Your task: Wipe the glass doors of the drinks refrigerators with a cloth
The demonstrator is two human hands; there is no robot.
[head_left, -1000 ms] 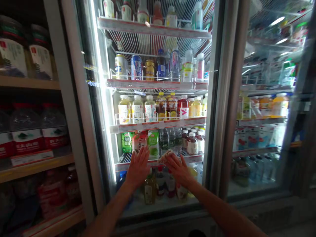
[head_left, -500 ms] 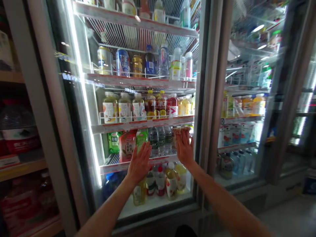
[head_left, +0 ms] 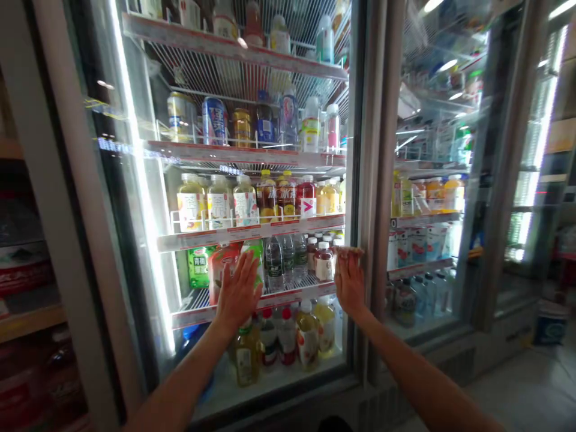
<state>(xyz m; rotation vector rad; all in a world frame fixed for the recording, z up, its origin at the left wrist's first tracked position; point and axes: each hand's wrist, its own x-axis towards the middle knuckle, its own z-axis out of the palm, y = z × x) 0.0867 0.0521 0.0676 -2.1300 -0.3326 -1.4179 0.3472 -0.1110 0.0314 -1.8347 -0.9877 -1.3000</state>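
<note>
My left hand [head_left: 238,291] lies open and flat on the glass door [head_left: 148,312] of a lit drinks fridge, over a red carton [head_left: 218,270] and a green bottle on the third shelf. My right hand [head_left: 350,282] presses flat at the door's right edge, next to the metal frame [head_left: 363,150]. A small tan thing [head_left: 348,249] shows under its fingertips; I cannot make out what it is. Behind the glass between my hands stand clear water bottles [head_left: 275,264] and small red-labelled bottles [head_left: 323,264].
Higher shelves hold cans [head_left: 213,122] and juice bottles [head_left: 218,201]; more bottles [head_left: 270,345] stand on the fridge floor. A second glass-door fridge [head_left: 427,198] stands to the right. Dim wooden shelving [head_left: 27,321] is at the left. A blue and white container [head_left: 549,321] sits on the floor.
My right hand slid right across the glass with the tan thing, from the middle to the door's edge. My left hand shifted slightly. My view turned right.
</note>
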